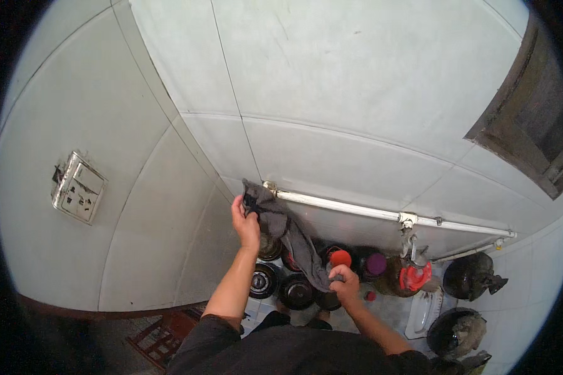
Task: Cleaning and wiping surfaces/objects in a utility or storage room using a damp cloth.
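A dark grey cloth (288, 229), perhaps a garment, is stretched at a slant between my two hands. My left hand (246, 224) grips its upper end, close to the wall corner and the left end of a white pipe (338, 205). The lower end is pinched in my right hand (345, 283), just below a round red lid (340, 258). Part of the cloth hangs in front of the pipe's end. Beneath the cloth, dark lidded pots (296, 291) stand on the floor.
A metal tap (409, 246) hangs from the pipe above a red item (415, 277) on a brown container. A purple lid (375, 264), a white squat toilet pan (423, 311) and dark jars (469, 276) are to the right. A wall switch (80, 189) is at left, a reddish wooden rack (162, 337) lower left.
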`<state>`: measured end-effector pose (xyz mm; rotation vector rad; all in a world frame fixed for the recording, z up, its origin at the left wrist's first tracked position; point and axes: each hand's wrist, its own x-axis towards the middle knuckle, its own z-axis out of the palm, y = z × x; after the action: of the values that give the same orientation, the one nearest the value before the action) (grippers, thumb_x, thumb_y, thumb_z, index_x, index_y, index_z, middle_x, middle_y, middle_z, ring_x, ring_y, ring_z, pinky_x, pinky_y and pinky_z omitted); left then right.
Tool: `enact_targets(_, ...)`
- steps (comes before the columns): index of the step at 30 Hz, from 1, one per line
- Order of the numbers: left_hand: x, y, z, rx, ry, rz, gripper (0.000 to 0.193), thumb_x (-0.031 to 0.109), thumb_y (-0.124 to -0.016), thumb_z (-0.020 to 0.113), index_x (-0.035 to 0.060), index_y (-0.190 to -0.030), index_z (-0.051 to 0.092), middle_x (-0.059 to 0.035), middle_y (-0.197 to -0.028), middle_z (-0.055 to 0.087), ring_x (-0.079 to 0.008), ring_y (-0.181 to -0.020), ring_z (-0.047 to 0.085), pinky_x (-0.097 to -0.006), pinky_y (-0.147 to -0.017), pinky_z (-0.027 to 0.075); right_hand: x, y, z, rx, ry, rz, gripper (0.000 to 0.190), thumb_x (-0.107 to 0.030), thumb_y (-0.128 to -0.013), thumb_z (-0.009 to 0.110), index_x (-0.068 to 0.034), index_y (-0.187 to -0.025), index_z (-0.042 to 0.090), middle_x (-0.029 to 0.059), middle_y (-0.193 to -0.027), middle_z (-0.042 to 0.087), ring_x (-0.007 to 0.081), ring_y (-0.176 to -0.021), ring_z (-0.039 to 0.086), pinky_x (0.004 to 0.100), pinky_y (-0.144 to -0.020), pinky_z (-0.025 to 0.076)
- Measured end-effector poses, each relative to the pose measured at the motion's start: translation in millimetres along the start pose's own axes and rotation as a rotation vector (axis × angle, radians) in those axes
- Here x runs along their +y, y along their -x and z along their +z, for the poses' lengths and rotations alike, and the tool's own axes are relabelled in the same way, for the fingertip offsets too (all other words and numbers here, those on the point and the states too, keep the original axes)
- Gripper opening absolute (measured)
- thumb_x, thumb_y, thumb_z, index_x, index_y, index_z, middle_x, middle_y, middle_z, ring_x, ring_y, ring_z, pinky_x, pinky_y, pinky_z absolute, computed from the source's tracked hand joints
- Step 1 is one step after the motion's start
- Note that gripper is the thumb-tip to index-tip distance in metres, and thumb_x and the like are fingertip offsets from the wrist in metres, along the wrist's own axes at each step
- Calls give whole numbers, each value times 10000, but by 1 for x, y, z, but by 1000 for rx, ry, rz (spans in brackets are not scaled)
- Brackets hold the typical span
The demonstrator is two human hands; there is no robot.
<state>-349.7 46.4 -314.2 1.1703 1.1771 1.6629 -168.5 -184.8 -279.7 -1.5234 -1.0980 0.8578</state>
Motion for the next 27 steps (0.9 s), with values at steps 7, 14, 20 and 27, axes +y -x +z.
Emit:
enact_targets(7, -4, -18, 35, -250, -539, 184, 377, 93, -700, 599, 42, -1056, 488, -117, -1043, 523, -266, -998, 484, -357, -831, 397, -11, -20, 5, 13, -132, 106, 190, -6, -569, 520, -37, -754, 493, -5, -722, 483, 89, -678, 456, 221, -611, 378)
enact_targets(14, 24, -39, 30, -589, -1049, 724, 269, 25, -628, 538, 46, -896, 522, -71, -1001, 544, -290, -975, 486, -405, -749, 418, -4, -20, 11, -43, -182, 140, 197, 6, -566, 509, -25, -761, 511, -8, -719, 501, 92, -697, 465, 225, -651, 381)
enact_targets(20, -2, -46, -1, -1012, -779, 649, 223, 2, -615, 496, 71, -822, 542, -101, -781, 559, -319, -799, 514, -404, -675, 435, 5, -26, 3, -17, -140, 87, 220, 13, -546, 505, -27, -762, 513, -3, -723, 510, 107, -704, 482, 229, -672, 389)
enact_targets(27, -52, -7, -33, 76, 178, -794, 348, -59, -690, 472, 9, -1026, 531, -72, -883, 568, -204, -830, 546, -337, -723, 440, 32, -27, -11, 18, -227, 239, 235, 0, -540, 509, -48, -770, 502, 1, -765, 489, 113, -730, 467, 215, -671, 371)
